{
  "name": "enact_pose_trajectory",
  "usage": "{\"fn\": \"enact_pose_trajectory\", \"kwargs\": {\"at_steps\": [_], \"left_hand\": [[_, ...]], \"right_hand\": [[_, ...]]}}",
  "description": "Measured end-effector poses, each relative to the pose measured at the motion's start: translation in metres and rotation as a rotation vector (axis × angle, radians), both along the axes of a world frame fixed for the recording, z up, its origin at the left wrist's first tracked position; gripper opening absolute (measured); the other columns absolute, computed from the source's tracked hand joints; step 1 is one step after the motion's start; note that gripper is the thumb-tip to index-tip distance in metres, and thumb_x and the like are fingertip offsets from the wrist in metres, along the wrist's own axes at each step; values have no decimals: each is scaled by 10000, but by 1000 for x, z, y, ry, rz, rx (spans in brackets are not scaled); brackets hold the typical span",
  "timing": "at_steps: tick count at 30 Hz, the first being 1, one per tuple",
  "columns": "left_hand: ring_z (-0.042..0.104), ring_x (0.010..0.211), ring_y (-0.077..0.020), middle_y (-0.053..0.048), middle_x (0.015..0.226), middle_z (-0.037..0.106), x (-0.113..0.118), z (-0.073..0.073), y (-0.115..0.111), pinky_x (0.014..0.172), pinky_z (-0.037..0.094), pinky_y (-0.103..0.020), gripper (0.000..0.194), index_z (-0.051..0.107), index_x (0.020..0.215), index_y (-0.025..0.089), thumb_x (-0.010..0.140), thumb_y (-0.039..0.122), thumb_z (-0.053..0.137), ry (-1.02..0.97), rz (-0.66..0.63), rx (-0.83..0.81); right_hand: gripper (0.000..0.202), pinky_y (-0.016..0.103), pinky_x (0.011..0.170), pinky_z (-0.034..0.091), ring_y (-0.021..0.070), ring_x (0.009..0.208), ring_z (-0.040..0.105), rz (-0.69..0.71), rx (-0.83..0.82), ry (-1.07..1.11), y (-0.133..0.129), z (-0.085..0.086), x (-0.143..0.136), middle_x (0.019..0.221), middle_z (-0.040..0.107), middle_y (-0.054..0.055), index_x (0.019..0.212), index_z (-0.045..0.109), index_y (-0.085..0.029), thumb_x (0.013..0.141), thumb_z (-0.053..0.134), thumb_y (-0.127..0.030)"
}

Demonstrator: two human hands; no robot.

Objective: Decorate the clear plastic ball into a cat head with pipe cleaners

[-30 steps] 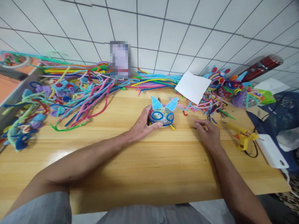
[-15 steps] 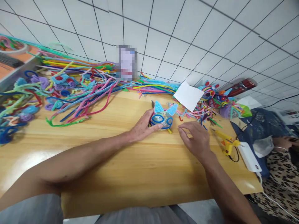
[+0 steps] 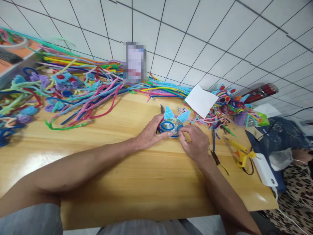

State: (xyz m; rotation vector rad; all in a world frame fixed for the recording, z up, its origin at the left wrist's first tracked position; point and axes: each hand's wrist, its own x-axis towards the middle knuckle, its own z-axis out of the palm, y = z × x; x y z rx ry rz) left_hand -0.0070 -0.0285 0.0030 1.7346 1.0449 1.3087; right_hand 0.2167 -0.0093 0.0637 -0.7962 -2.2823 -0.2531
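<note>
Figure (image 3: 173, 123) was gripped by left hand (image 3: 153, 131); right hand (image 3: 195, 141) pinched one blue ring (image 3: 179, 127). Hard tug risked detaching it.

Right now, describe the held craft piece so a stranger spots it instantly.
On the wooden table, look just left of and nearer than the white paper sheet. There the left hand grips a clear-bodied craft piece, the right hand at its other side. Two pointed light-blue ears and eye-like blue rings set it apart from the loose pipe cleaners beyond.
</note>
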Motion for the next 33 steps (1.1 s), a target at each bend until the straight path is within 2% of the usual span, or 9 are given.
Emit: {"fn": "enact_pose_trajectory", "kwargs": {"at_steps": [10,20,33], "left_hand": [[609,1411,-339,-123,1518,651,0,-1,1,1245,488,-521,674,563,1542,274,966,547,782,-15,-18,39],[612,1404,-339,-145,1503,640,-1,-4,1,1227,501,-520,705,546,1543,255,958,564,789,-20,-23,24],[594,1428,-332,-156,1519,631,-1,-2,0,1247,477,-503,690,551,1540,243,959,520,802,-6,-26,73]], "right_hand": [[175,338,781,617,213,854,780,-23,-14,4,-1,-5,1,900,799,37,993,670,-279,984,657,-105],[168,344,790,611,218,868,777,-8,-52,17,-2,-5,1,912,801,41,1007,671,-280,987,652,-114],[165,312,736,591,198,804,761,-4,-13,59,-2,-6,0,842,770,27,950,634,-259,966,663,-97]]}}
